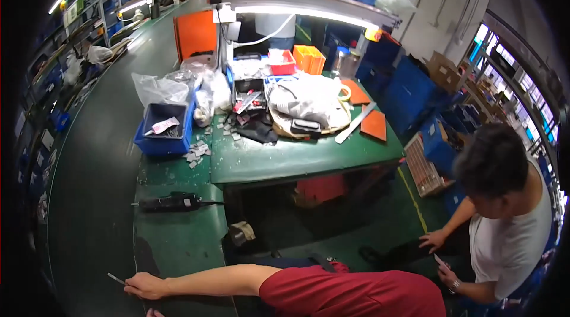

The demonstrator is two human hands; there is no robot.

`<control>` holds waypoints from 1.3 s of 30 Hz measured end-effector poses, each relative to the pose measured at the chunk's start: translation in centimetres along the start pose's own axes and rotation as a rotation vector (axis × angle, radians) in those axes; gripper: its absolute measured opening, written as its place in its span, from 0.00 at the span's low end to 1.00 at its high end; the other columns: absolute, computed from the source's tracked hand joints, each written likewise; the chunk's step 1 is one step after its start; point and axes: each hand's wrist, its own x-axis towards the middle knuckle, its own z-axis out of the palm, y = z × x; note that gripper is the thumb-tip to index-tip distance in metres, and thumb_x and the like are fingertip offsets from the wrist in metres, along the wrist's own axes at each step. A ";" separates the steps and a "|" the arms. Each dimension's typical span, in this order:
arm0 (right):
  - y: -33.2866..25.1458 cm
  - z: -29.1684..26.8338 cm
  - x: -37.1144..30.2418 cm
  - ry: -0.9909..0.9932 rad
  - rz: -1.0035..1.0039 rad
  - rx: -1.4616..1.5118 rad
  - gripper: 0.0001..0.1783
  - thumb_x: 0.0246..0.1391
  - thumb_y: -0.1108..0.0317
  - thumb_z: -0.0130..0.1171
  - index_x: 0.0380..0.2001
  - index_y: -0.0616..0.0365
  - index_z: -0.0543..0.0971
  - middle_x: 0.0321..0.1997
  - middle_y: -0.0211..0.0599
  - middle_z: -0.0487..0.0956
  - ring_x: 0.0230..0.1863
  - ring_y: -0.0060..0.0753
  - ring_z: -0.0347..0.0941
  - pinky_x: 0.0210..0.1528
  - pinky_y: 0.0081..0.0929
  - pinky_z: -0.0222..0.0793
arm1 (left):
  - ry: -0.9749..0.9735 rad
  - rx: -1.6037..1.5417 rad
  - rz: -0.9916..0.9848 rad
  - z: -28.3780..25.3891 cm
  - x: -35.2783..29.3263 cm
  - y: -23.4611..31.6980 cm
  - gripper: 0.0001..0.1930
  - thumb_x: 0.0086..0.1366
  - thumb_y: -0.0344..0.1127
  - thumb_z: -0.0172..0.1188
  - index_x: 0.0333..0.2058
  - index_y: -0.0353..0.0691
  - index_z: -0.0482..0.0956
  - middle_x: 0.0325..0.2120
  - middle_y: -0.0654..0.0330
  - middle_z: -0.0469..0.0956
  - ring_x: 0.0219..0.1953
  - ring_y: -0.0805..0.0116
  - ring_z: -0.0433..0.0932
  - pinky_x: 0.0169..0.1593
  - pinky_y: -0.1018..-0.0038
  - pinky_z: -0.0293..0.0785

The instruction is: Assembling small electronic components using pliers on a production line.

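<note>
See R hand (145, 286) stretched to far lower L on bare forearm, maroon sleeve (350, 290) behind it. Note fingers closed in a pinch, w/ thin pale stick (116, 279) gripped at the tips and poking up-L, over dark green strip (89, 216) just past bench edge. Can't tell exact kind of stick (too small at this size). Of L hand (155, 313), see only a bit of finger at bottom edge, just below R wrist; can't tell whether open or closed, or holding anything.

Find black power tool (172, 202) lying on green bench (178, 240), above R hand in view (well apart from it), w/ thin tip to L and cord end to R. Farther up, see blue bin (163, 147) w/ dark inner tray, plus small grey pcs (195, 155) strewn just beside, on bench.

To R of bin, spot black tray (240, 88), red bin (283, 67) and orange bin (309, 59), all below lit tube lamp (303, 14). Also see round basket heaped w/ white plastic (309, 94), nr pale flat strip (355, 122) set slantwise btwn orange sheets.

At far R, notice co-worker (510, 246) in white top, w/ flat phone-like object (441, 262) in one hand.
</note>
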 end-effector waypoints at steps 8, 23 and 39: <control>-1.8 2.1 1.3 0.007 0.038 -0.090 0.20 0.63 0.54 0.55 0.30 0.63 0.79 0.26 0.56 0.79 0.35 0.64 0.78 0.40 0.53 0.73 | -0.022 -0.142 -0.096 -1.7 1.0 -8.3 0.14 0.75 0.37 0.55 0.51 0.33 0.78 0.45 0.53 0.80 0.45 0.62 0.80 0.48 0.70 0.77; -2.1 2.2 0.5 0.109 0.058 -0.028 0.18 0.61 0.57 0.56 0.28 0.63 0.79 0.23 0.54 0.79 0.30 0.61 0.78 0.36 0.53 0.74 | -0.037 -0.058 -0.201 -1.7 0.9 -6.0 0.15 0.74 0.37 0.56 0.49 0.30 0.79 0.42 0.55 0.82 0.42 0.67 0.80 0.45 0.74 0.75; -3.1 1.5 -2.8 0.109 0.026 0.049 0.18 0.60 0.58 0.57 0.28 0.64 0.79 0.20 0.54 0.78 0.26 0.62 0.78 0.34 0.54 0.74 | -0.032 -0.055 -0.284 -1.7 1.2 -4.2 0.17 0.74 0.38 0.52 0.50 0.30 0.79 0.39 0.60 0.80 0.35 0.71 0.74 0.42 0.74 0.71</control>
